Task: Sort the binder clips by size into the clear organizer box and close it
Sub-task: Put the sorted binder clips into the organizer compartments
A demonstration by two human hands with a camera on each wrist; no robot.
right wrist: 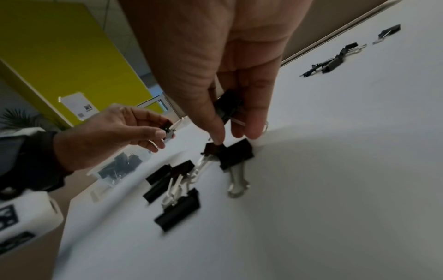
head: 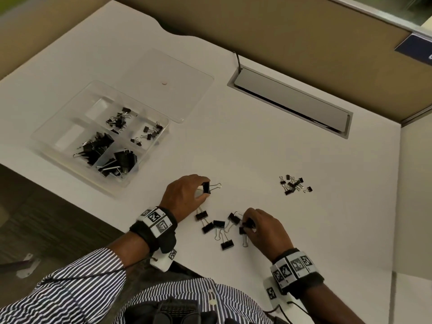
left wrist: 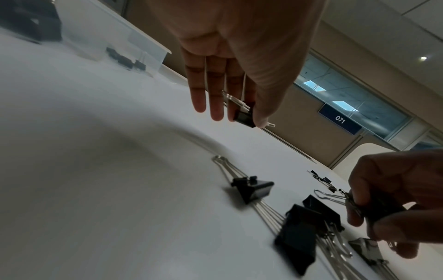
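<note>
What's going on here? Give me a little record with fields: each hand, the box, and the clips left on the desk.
left hand: pinches one medium clip, lifted off the desk
right hand: grips a clip at the near pile
organizer box: open, four compartments holding clips
lid: lies flat behind the box
near pile: medium clips, unsorted
small clips: separate cluster, farther right

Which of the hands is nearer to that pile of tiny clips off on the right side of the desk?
Right. The right hand sits below-left of the tiny clip pile; the left hand is farther left, toward the organizer box.
</note>
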